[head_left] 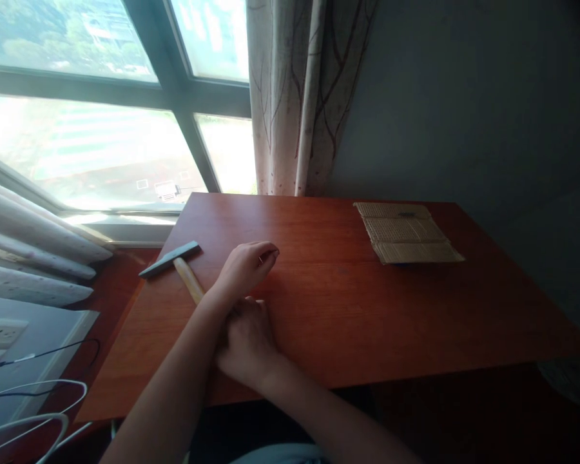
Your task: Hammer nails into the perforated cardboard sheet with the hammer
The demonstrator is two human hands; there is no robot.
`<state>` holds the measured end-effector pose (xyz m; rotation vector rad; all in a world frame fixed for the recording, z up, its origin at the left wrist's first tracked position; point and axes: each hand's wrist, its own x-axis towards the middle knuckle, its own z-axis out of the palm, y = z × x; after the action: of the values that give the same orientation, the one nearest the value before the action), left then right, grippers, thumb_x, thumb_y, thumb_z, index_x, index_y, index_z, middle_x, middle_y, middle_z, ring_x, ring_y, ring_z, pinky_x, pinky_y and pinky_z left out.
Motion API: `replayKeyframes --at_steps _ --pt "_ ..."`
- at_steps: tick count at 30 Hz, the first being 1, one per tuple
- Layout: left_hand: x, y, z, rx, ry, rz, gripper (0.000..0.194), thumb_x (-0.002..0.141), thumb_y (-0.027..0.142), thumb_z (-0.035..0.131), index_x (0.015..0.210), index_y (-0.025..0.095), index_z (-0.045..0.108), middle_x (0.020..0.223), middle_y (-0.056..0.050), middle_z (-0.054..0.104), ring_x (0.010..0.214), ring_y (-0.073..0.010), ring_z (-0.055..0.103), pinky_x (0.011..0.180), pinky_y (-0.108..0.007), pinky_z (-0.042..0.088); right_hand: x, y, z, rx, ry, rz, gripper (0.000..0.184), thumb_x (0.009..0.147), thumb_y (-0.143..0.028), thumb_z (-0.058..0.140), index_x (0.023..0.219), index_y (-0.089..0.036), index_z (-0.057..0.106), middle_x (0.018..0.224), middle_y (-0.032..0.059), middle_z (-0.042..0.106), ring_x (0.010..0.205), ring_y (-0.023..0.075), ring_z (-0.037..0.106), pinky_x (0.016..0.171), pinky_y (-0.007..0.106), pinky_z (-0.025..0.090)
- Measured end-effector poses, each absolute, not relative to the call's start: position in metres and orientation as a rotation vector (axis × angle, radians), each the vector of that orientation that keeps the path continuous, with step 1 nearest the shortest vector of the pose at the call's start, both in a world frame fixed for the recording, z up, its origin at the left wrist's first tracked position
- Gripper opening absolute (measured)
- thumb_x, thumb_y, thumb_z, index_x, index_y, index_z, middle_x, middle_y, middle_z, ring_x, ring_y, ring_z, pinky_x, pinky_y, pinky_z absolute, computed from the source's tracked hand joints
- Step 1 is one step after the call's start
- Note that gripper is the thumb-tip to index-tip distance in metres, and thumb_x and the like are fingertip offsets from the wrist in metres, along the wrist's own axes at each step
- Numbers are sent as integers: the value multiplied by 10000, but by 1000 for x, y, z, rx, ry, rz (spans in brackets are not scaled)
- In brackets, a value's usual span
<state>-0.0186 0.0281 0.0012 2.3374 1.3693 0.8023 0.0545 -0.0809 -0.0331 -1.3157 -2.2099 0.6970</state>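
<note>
A hammer (189, 281) with a grey metal head and a pale wooden handle lies across the left part of the brown table (328, 322). My right hand (249, 345) is closed around the lower end of its handle, partly hidden under my left forearm. My left arm crosses above the right hand. Beyond that crossing, my left hand (249, 265) is held over the table, thumb and fingertips brought together in a pinch. Whatever is between those fingertips is too small to make out.
A ridged piece of cardboard (408, 233) lies on the table's far right part, with a small dark mark or item on it. Behind the table are a window (125, 142), a patterned curtain (285, 96) and a grey wall. Cables and a socket (4, 334) are at lower left.
</note>
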Motion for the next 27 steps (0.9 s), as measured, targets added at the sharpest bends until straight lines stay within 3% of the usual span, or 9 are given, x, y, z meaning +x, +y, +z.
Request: replayKeyframes --at_steps 4,7,13,19,20,22,25,27 --pt "-10 26 -7 2370 1337 730 170 883 189 533 879 204 703 829 -29 747 661 -144 647 633 -238 441 93 -76 -27 -1177 -2103 845 219 818 -274 661 1012 -175 642 1017 81 701 974 235 643 872 357 500" --pt "-1 25 -13 2403 1281 625 179 883 178 523 876 207 700 827 -34 741 694 -160 659 639 -246 443 150 -59 -12 -1223 -1923 790 131 893 -221 575 955 -191 686 945 60 721 905 194 656 832 310 515" --pt "4 25 -20 2451 1245 472 203 900 189 500 915 204 701 931 -68 748 816 -211 690 710 -284 480 302 2 30 -1632 -1490 226 307 908 -376 571 1086 -166 709 1032 117 738 863 217 676 756 345 529" --pt "1 26 -22 2433 1244 471 204 908 192 494 929 201 696 937 -69 744 827 -218 688 725 -295 484 371 7 56 -1688 -1541 -105 303 917 -404 574 935 -150 738 855 142 730 730 177 641 698 315 467" --pt "1 26 -21 2429 1242 472 203 909 192 492 924 199 694 933 -68 743 816 -214 685 719 -294 481 382 10 57 -1676 -1588 -186 323 935 -405 548 954 -146 740 899 157 728 789 184 652 734 315 465" --pt "2 25 -19 2420 1242 478 201 912 194 488 917 196 689 927 -66 741 791 -206 675 707 -292 474 412 27 53 -1721 -1659 -388 398 936 -407 548 1150 -112 709 1158 220 680 1091 221 623 906 328 434" --pt "1 24 -17 2405 1230 474 202 918 194 483 927 195 685 943 -67 738 805 -199 670 722 -289 475 470 75 45 -2116 -1689 -452 669 938 -475 561 1494 -118 457 1572 270 335 1452 303 315 1062 435 296" --pt "0 23 -18 2388 1223 477 201 921 191 482 931 194 683 953 -66 736 823 -197 672 734 -285 477 503 109 41 -2324 -1782 -325 703 985 -536 442 1571 -166 323 1634 240 223 1494 323 213 1044 454 278"
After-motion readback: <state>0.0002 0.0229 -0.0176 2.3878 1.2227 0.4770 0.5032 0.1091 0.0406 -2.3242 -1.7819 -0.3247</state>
